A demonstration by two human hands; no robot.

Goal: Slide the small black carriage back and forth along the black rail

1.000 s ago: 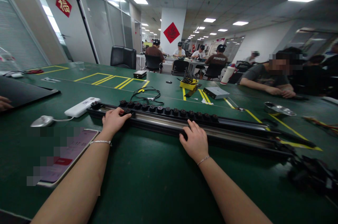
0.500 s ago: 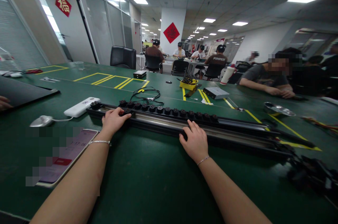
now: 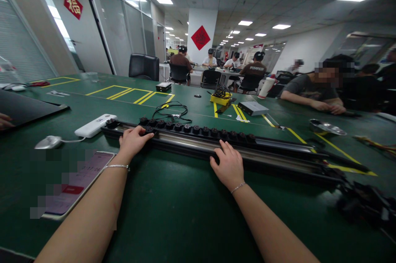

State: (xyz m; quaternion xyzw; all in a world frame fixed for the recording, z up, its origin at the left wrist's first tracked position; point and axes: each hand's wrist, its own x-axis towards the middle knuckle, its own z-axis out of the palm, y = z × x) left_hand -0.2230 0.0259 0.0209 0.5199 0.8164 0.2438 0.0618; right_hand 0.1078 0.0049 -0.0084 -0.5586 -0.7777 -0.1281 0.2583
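Observation:
A long black power track rail [image 3: 185, 143] with a metallic groove lies across the green table. Near its left end, my left hand [image 3: 133, 142] is closed with thumb and fingers about a black socket module [image 3: 150, 130] seated in the groove; the fingers hide part of it. Farther right, my right hand [image 3: 229, 167] grips the rail's near edge, fingertips on top and thumb at the front side. Just behind runs a second black rail [image 3: 278, 145], with a row of black round sockets [image 3: 196, 130] along its left part. Another socket [image 3: 111, 122] sits at the near rail's left end.
Left of the rail are a white power bank [image 3: 96, 126], a white mouse-shaped device [image 3: 48, 142] and a phone [image 3: 77, 184]. Behind it lie a black cable [image 3: 170, 110], a yellow tray [image 3: 220, 99] and a grey box [image 3: 253, 108]. Dark tangled parts [image 3: 368, 205] lie right. A person sits across.

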